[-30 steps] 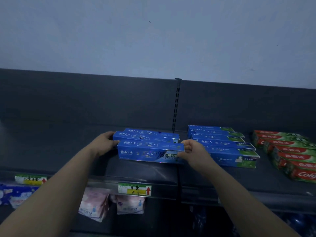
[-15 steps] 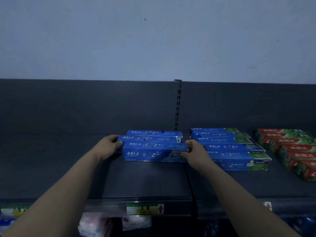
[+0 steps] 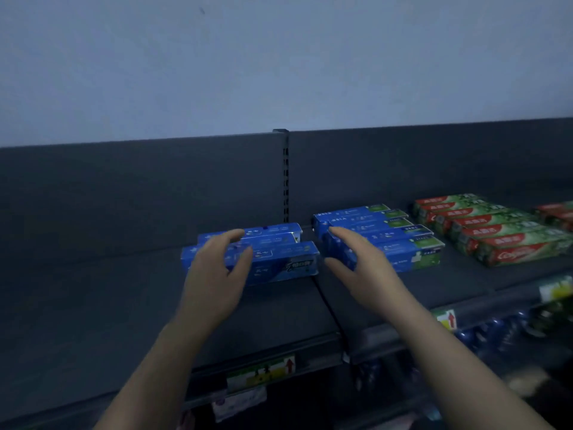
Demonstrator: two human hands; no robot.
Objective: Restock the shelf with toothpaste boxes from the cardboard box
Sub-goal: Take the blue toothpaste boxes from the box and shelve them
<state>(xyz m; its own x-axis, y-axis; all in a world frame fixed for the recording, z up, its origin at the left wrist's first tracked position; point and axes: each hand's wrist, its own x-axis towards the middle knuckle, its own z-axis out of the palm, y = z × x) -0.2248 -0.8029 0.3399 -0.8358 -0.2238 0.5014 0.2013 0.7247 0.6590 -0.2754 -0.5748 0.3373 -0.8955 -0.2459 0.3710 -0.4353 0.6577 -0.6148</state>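
Blue cardboard toothpaste boxes (image 3: 279, 265) lay lengthwise left-right nr dark shelf (image 3: 93, 305) back edge; left hand (image 3: 214, 274) & right hand (image 3: 366, 271) spread, empty, left nearer.

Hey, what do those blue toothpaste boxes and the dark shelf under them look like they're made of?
Blue toothpaste boxes: likely printed paperboard, slightly glossy; crisp folded edges and a sheen on the front face. Shelf: probably painted metal, matte dark grey; the thin flat deck and slotted upright suggest it, though dim light leaves it open.
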